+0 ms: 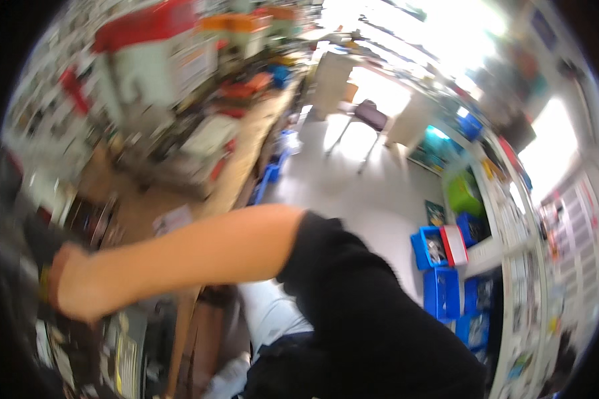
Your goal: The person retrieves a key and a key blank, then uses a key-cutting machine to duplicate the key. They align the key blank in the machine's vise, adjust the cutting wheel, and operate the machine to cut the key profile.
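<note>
My right arm, in a black sleeve, crosses the view from the lower right to the left side. My right hand (76,286) is at the far left, above the cluttered workbench (243,176). It is nearest a dark, blurred object (38,233) at the rim of the view. Motion blur and the wrist's turn hide the fingers, so I cannot see whether they grip anything. Below the hand lies a dark tray-like thing with a pale yellowish panel (126,356). My left hand is out of view.
Red-topped pale machine (150,66) stands on the bench, with an orange-topped one (236,33) behind. Blue bins (441,292) and a red-and-white box (454,245) sit by white shelving (506,253) at right. A chair (369,116) stands farther off on the grey floor (339,193).
</note>
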A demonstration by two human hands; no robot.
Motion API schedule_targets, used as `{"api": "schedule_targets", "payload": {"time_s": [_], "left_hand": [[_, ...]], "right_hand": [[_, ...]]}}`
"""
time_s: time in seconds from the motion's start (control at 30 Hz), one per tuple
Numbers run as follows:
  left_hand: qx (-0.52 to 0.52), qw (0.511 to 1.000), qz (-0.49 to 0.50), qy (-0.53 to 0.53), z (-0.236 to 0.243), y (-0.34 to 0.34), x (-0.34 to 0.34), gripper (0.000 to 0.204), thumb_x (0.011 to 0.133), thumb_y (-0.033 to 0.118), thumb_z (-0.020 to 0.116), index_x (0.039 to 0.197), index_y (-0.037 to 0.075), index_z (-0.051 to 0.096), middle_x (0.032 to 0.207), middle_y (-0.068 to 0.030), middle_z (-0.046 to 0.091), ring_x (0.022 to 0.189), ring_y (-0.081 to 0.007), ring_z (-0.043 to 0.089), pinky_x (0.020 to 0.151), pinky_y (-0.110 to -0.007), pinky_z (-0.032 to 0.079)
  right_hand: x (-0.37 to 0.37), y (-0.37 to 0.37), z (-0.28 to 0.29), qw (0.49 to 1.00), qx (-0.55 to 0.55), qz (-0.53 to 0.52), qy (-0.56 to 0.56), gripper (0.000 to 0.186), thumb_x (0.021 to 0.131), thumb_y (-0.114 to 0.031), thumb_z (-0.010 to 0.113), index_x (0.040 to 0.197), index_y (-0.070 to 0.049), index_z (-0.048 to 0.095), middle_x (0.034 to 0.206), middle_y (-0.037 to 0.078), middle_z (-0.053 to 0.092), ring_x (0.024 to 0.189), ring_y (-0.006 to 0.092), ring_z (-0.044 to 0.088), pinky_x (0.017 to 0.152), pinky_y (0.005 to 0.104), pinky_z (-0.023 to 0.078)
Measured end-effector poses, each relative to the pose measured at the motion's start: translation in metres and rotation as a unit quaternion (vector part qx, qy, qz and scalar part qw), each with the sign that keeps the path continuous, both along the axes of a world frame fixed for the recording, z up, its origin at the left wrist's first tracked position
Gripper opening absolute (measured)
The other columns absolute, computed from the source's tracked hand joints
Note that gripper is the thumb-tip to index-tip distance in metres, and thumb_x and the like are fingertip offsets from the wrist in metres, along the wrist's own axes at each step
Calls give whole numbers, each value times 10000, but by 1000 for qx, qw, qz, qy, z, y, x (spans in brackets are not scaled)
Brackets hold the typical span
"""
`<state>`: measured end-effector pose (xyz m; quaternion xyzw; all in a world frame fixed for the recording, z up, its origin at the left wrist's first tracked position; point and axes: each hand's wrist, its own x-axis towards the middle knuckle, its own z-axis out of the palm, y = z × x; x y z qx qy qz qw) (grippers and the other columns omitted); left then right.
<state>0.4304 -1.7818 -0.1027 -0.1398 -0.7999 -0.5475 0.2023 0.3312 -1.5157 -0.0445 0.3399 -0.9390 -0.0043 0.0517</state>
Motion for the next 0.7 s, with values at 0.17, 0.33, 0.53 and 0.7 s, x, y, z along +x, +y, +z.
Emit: {"api": "schedule_targets", "payload": {"time_s": [0.17,0.33,0.53,0.7], "left_hand": [[45,974,196,-108,-2,31,5,417,882,237,526,1271,98,473,826,24,560,638,-7,449,522,-140,338],[103,987,70,-103,10,38,4,370,840,111,564,1194,27,496,697,-43,594,443,-1,368,398,-154,275],[110,986,70,-106,17,44,1,356,842,148,591,1161,19,503,664,-42,579,436,5,353,396,-152,265],[124,984,71,-107,14,44,1,365,840,162,602,1157,12,501,667,-42,580,436,2,353,396,-153,263]], "right_hand": [[18,42,5,979,-146,121,77,334,637,-289,707,776,0,614,775,162,602,832,329,593,715,411,473],[17,48,22,973,-217,15,-80,595,642,-156,763,1153,22,514,802,124,616,736,184,592,636,299,462],[18,46,27,961,-231,-8,-152,581,620,2,720,1167,-7,523,617,47,551,560,82,505,522,255,400],[26,45,1,969,-248,13,7,604,613,-30,725,1178,-64,515,535,36,458,482,101,434,476,245,355]]}}
